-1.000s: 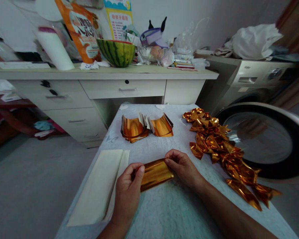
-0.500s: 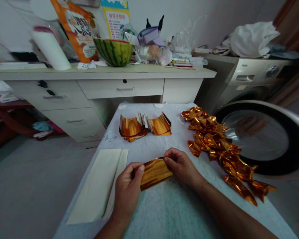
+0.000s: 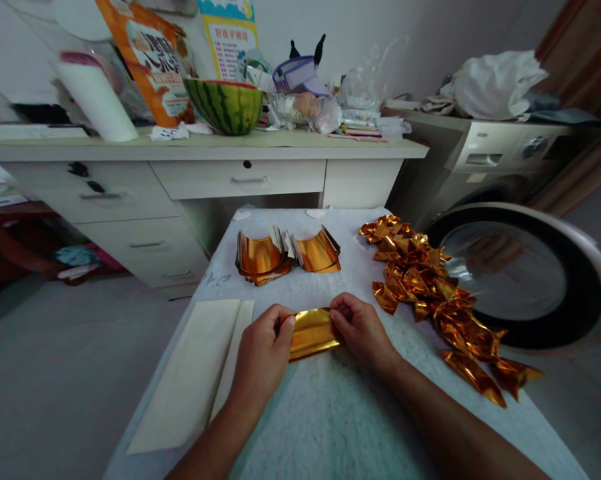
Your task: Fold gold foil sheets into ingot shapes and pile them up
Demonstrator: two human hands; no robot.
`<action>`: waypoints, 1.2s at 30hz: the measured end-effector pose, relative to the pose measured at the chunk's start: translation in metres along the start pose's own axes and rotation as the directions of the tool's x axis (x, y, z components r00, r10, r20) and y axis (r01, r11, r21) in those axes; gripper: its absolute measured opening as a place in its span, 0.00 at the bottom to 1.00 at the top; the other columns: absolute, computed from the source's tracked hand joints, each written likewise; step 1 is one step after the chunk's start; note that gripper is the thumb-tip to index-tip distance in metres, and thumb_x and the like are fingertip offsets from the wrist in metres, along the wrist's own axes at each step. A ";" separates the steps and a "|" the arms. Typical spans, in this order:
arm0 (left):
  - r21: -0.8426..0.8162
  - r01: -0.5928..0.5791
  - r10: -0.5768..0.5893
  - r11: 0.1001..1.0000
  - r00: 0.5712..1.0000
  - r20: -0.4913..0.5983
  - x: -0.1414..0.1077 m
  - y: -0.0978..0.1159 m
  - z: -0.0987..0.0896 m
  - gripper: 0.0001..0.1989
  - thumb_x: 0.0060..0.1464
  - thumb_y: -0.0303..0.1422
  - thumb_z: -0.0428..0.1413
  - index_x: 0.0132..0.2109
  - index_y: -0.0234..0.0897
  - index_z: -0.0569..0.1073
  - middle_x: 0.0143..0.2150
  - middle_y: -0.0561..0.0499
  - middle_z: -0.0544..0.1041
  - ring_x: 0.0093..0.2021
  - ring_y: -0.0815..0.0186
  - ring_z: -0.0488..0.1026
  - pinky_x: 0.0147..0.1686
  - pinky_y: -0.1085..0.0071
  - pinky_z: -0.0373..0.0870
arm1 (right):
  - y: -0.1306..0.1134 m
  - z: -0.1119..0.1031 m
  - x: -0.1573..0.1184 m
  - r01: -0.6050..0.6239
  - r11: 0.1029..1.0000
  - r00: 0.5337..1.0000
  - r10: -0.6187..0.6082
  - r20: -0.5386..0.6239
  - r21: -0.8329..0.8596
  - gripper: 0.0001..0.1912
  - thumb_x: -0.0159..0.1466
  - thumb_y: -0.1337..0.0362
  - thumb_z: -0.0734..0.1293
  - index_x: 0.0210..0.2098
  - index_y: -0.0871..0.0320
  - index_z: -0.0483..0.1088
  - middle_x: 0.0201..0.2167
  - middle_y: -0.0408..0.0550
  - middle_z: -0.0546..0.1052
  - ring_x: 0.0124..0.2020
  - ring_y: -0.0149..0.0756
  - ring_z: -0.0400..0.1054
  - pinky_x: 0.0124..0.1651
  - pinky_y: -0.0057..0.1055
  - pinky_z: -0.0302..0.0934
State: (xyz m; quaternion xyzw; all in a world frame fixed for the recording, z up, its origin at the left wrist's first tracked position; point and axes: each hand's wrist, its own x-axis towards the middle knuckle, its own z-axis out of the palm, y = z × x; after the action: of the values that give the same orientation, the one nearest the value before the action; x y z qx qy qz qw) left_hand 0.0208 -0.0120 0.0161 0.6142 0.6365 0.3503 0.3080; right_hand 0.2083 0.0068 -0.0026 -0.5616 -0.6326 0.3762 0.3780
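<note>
Between my two hands a sheet of shiny gold foil paper (image 3: 314,333) is held up above the table. My left hand (image 3: 268,343) pinches its left end, thumb on top. At the upper right corner my right hand (image 3: 358,327) pinches it between thumb and fingers. Beyond my hands stand two curved stacks of gold foil paper, a left stack (image 3: 263,257) and a right stack (image 3: 318,253). A heap of folded gold foil pieces (image 3: 430,293) lies along the table's right side. Pale cream paper sheets (image 3: 193,373) lie flat on the left.
The cloth-covered table (image 3: 340,420) stands before a white desk (image 3: 200,180) with drawers. On the desk are a cut watermelon (image 3: 225,107), an orange snack bag (image 3: 158,73) and a paper roll (image 3: 98,100). A washing machine's open door (image 3: 510,273) reaches beside the table's right edge.
The foil paper has been raised and tilted, and its surface now shines brighter. My left hand has moved up slightly. The whole view has shifted a little.
</note>
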 end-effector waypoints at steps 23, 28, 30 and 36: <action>0.573 -0.054 -0.004 0.818 0.995 0.099 0.003 -0.004 0.008 0.02 0.61 0.31 0.50 0.39 0.42 0.68 0.34 0.52 0.78 0.35 0.61 0.75 0.31 0.70 0.58 | 0.002 0.006 0.004 0.050 0.883 0.998 -0.061 -0.010 -0.467 0.06 0.61 0.70 0.63 0.38 0.57 0.66 0.27 0.43 0.73 0.31 0.35 0.65 0.35 0.28 0.52; 0.560 -0.084 0.068 0.824 0.996 0.049 0.001 -0.008 0.010 0.07 0.60 0.30 0.51 0.46 0.41 0.67 0.38 0.51 0.76 0.38 0.61 0.74 0.33 0.69 0.62 | 0.000 0.005 0.004 0.083 0.858 0.996 -0.090 0.011 -0.508 0.04 0.59 0.72 0.63 0.32 0.57 0.66 0.29 0.44 0.73 0.32 0.35 0.65 0.36 0.28 0.52; 0.561 -0.160 0.172 0.812 0.985 0.033 0.001 -0.010 0.010 0.06 0.58 0.28 0.53 0.43 0.41 0.70 0.41 0.48 0.74 0.42 0.60 0.72 0.38 0.67 0.64 | -0.001 0.006 0.003 0.103 0.848 0.994 -0.109 0.018 -0.521 0.05 0.60 0.73 0.63 0.31 0.57 0.66 0.29 0.45 0.73 0.33 0.35 0.65 0.37 0.28 0.53; 0.547 -0.397 0.367 0.737 0.915 0.169 0.007 -0.014 0.011 0.11 0.57 0.25 0.54 0.39 0.45 0.79 0.41 0.50 0.76 0.42 0.58 0.68 0.41 0.62 0.63 | -0.002 0.005 0.004 0.147 0.801 0.989 -0.138 0.060 -0.580 0.07 0.62 0.73 0.62 0.32 0.58 0.71 0.33 0.47 0.72 0.35 0.35 0.66 0.40 0.28 0.55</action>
State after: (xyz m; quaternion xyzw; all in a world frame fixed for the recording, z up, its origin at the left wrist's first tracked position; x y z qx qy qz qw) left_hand 0.0209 -0.0047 -0.0015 0.8036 0.5640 0.1838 0.0476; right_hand 0.2024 0.0104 -0.0031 -0.5985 -0.7604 0.1388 0.2105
